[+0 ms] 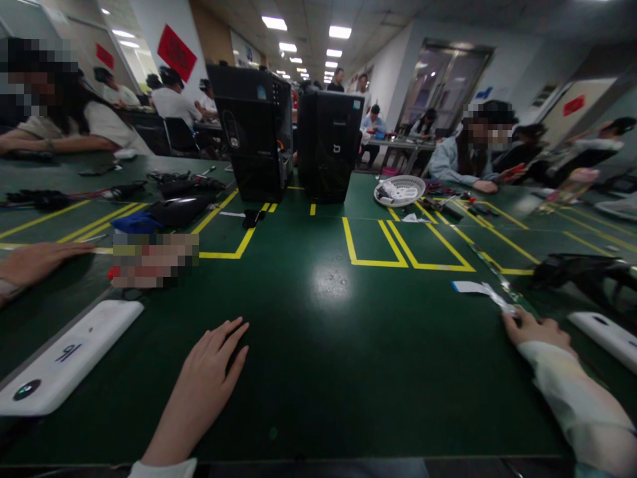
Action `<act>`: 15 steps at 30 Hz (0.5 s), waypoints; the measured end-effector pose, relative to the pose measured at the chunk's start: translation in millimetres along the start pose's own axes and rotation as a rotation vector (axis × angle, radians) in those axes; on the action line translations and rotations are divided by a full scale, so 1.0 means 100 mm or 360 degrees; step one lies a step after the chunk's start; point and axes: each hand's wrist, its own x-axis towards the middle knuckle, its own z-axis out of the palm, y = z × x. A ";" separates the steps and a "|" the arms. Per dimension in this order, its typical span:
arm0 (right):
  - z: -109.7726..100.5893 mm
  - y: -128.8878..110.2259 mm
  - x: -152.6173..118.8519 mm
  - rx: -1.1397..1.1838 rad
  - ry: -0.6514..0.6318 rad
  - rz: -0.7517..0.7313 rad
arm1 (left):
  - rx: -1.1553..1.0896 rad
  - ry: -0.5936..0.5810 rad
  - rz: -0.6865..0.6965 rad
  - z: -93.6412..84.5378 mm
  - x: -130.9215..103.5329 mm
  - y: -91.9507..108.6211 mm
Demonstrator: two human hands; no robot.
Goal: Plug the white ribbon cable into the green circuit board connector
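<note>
My left hand (pixel 213 365) rests palm down on the green tabletop (pixel 318 372), fingers stretched out and slightly apart, with nothing in it. Over at the right, my right hand (pixel 540 330) has its fingers closed at the end of a white flat ribbon cable (pixel 472 287) with a blue tip. The cable lies on the table and reaches left from the fingertips. Beside these fingers runs a narrow green circuit strip (pixel 503 282); whether the hand touches it I cannot tell. My right thumb is partly hidden.
Two black computer towers (pixel 251 133) stand at the back. A white basket (pixel 399 190) holds pale items. White power-bank-like devices (pixel 74 358) lie on both sides. Another person's hand (pixel 37 265) rests at left, near cables and tools. Yellow tape marks the table; co-workers sit around it.
</note>
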 end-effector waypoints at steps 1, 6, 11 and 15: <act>0.01 0.02 0.03 0.0010 -0.0005 -0.0004 | 0.0001 -0.0008 -0.0002 0.00 0.00 0.00; 0.07 0.08 0.18 0.0092 0.0007 -0.0038 | -0.0008 -0.0020 -0.0002 0.00 -0.01 -0.01; 0.16 0.11 0.24 0.0152 0.0128 -0.0022 | -0.0005 -0.0040 -0.0026 -0.01 -0.01 -0.01; 0.18 0.15 0.20 0.0141 0.0094 -0.0087 | 0.0007 -0.0032 -0.0007 -0.01 0.00 0.00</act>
